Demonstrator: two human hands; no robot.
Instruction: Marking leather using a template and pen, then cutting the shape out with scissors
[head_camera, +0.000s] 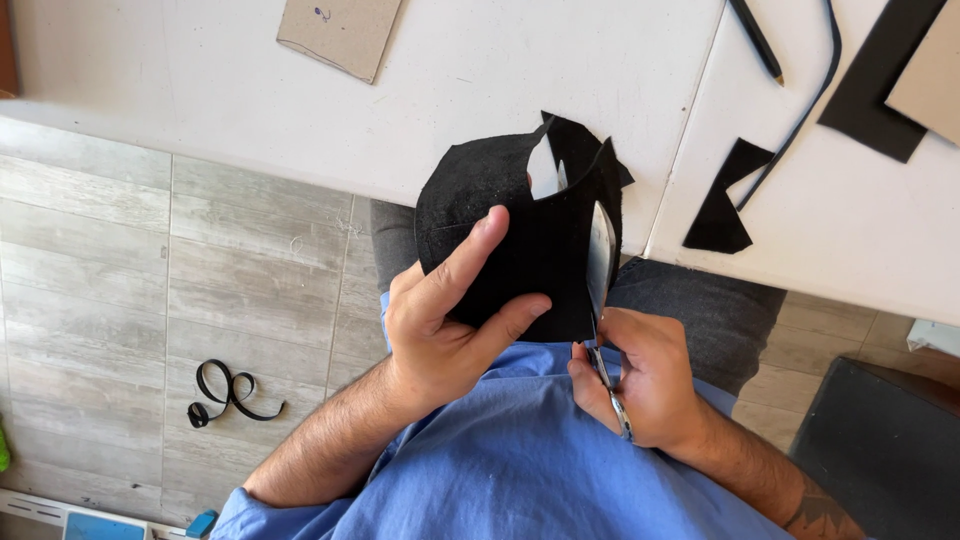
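The head view shows, nearest to the person, the right hand (645, 385) closed around the handles of metal scissors (603, 290), whose blades run up the right edge of a black fabric piece (510, 245). The left hand (450, 320) pinches this piece, thumb and forefinger pressed on its front, and holds it in the air above the lap, just before the edge of the white table (300, 110). The material looks light, soft and a little floppy, so I judge it is best held close to the cutting line. Farther on the table lie a black offcut (725, 200), a pencil (757, 40) and a cardboard piece (340, 35).
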